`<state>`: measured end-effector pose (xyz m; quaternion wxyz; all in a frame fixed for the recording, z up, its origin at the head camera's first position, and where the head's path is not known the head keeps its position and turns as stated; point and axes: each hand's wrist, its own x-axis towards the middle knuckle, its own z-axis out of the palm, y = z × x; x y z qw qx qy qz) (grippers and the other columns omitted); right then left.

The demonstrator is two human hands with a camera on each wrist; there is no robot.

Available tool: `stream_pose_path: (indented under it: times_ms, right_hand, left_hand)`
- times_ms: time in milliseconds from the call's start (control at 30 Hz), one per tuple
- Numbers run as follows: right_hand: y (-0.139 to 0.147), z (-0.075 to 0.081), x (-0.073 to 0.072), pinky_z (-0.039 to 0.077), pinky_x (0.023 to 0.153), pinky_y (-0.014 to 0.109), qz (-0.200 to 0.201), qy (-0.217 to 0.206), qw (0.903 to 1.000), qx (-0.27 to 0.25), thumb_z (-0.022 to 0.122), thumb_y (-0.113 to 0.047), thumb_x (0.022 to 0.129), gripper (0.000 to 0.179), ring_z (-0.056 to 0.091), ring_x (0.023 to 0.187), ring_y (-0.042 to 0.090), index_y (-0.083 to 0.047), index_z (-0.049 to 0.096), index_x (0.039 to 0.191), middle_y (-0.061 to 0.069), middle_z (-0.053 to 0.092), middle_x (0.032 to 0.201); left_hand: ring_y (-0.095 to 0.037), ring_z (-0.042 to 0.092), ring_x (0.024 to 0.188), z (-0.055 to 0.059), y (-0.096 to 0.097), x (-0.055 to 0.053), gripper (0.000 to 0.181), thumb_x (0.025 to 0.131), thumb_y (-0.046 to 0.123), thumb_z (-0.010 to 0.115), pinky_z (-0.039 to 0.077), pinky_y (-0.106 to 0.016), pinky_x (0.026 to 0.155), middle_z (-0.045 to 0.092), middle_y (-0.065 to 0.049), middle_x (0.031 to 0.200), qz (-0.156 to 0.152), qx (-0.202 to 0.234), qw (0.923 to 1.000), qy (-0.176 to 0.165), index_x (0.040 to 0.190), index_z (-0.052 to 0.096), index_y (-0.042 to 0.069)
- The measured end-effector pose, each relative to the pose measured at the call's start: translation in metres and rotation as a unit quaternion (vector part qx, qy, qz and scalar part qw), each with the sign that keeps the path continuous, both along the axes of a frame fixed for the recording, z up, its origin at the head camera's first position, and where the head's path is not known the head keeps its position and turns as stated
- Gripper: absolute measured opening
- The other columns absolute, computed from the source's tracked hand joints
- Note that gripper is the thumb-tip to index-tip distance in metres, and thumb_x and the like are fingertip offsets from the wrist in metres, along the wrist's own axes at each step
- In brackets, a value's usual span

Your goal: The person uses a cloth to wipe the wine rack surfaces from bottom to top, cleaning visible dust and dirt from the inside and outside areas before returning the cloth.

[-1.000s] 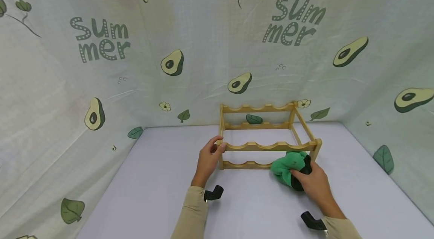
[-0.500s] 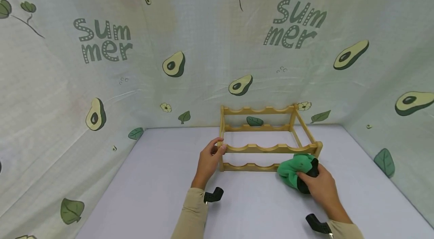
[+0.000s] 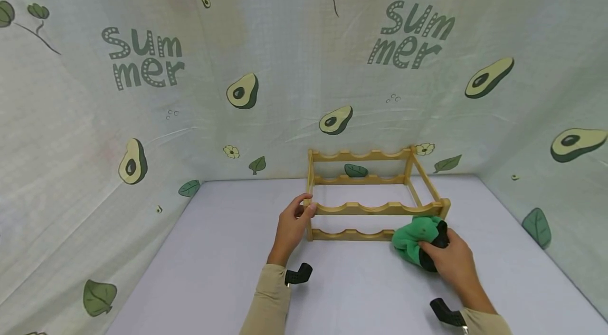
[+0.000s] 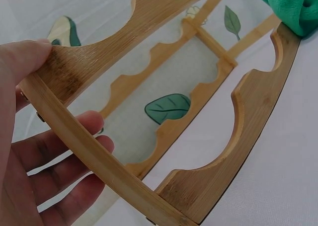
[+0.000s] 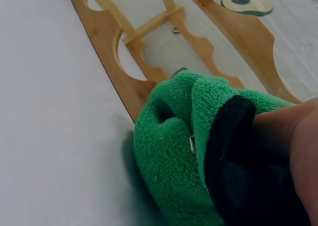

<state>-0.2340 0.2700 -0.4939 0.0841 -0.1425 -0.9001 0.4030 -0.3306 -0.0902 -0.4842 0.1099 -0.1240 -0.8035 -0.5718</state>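
A two-tier wooden wine rack (image 3: 375, 208) with scalloped rails stands on the table. My left hand (image 3: 292, 227) grips its left front corner. In the left wrist view the thumb (image 4: 30, 57) lies on the upper rail and the other fingers reach behind the corner post (image 4: 94, 156). At the rack's lower right front my right hand (image 3: 451, 261) holds a bunched green terry cloth (image 3: 413, 237) with a dark part (image 5: 238, 161) under the thumb. The cloth covers the right end of the lower front rail (image 5: 109, 52), and most of the right fingers are hidden.
A white-covered table (image 3: 228, 271) carries the rack. Behind it and at both sides hangs a pale curtain (image 3: 285, 60) printed with avocados and leaves. Black angled pieces (image 3: 299, 274) stick out at both wrists.
My right hand and the green cloth have shifted a little to the right along the lower front rail. The left hand keeps its hold on the rack's corner.
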Motion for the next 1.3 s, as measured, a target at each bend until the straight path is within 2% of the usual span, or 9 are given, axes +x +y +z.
stream_pose_path:
  times_ms: [233, 500, 600, 833, 1000, 1300]
  right_hand:
    - [0.002, 0.0, 0.002, 0.041, 0.095, 0.063, -0.01, 0.011, 0.9999, 0.001, 0.072, -0.029, 0.089, 0.066, 0.051, 0.117, 0.051, 0.013, 0.044, 0.133, 0.039, 0.05, 0.131]
    - [0.006, 0.002, 0.003, 0.043, 0.092, 0.061, -0.018, 0.015, 0.9997, 0.005, 0.073, -0.026, 0.088, 0.064, 0.053, 0.114, 0.049, 0.011, 0.046, 0.132, 0.038, 0.053, 0.129]
    - [0.008, 0.003, 0.003, 0.043, 0.092, 0.062, -0.016, 0.005, 0.9998, 0.009, 0.072, -0.027, 0.088, 0.065, 0.052, 0.114, 0.049, 0.012, 0.045, 0.132, 0.038, 0.052, 0.129]
    - [0.016, 0.011, 0.004, 0.039, 0.097, 0.065, 0.008, -0.035, 0.9992, 0.017, 0.069, -0.032, 0.091, 0.074, 0.047, 0.12, 0.053, 0.013, 0.037, 0.14, 0.039, 0.044, 0.136]
    - [0.019, 0.015, 0.005, 0.039, 0.097, 0.066, 0.024, -0.04, 0.9985, 0.03, 0.068, -0.031, 0.09, 0.076, 0.046, 0.119, 0.054, 0.016, 0.035, 0.14, 0.041, 0.043, 0.136]
    - [0.023, 0.014, 0.003, 0.04, 0.094, 0.066, 0.042, -0.037, 0.9975, 0.044, 0.069, -0.029, 0.09, 0.075, 0.047, 0.117, 0.056, 0.017, 0.037, 0.138, 0.043, 0.044, 0.133]
  left_hand:
    - [-0.014, 0.066, 0.091, 0.0, 0.0, 0.0, 0.042, 0.095, 0.057, 0.06, 0.05, -0.042, 0.084, 0.071, 0.005, 0.093, -0.001, -0.003, 1.0, 0.002, 0.128, 0.063, 0.032]
    - [-0.013, 0.066, 0.09, 0.0, 0.0, 0.0, 0.042, 0.095, 0.058, 0.06, 0.049, -0.042, 0.083, 0.071, 0.005, 0.093, 0.003, -0.004, 1.0, 0.002, 0.128, 0.063, 0.033]
    - [-0.013, 0.066, 0.09, 0.0, 0.0, 0.0, 0.041, 0.095, 0.057, 0.06, 0.049, -0.041, 0.082, 0.071, 0.005, 0.093, 0.004, -0.004, 1.0, 0.003, 0.128, 0.063, 0.032]
    - [-0.013, 0.066, 0.089, 0.001, 0.001, 0.0, 0.039, 0.095, 0.055, 0.062, 0.049, -0.041, 0.082, 0.071, 0.004, 0.092, 0.003, 0.0, 1.0, 0.003, 0.127, 0.064, 0.032]
    - [-0.013, 0.066, 0.088, 0.002, 0.001, 0.0, 0.039, 0.096, 0.053, 0.063, 0.049, -0.041, 0.083, 0.072, 0.004, 0.093, 0.0, 0.007, 0.9999, 0.01, 0.127, 0.064, 0.031]
    - [-0.013, 0.066, 0.089, 0.001, 0.001, 0.0, 0.039, 0.095, 0.055, 0.062, 0.049, -0.042, 0.083, 0.072, 0.004, 0.093, 0.007, 0.0, 1.0, 0.007, 0.128, 0.063, 0.033]
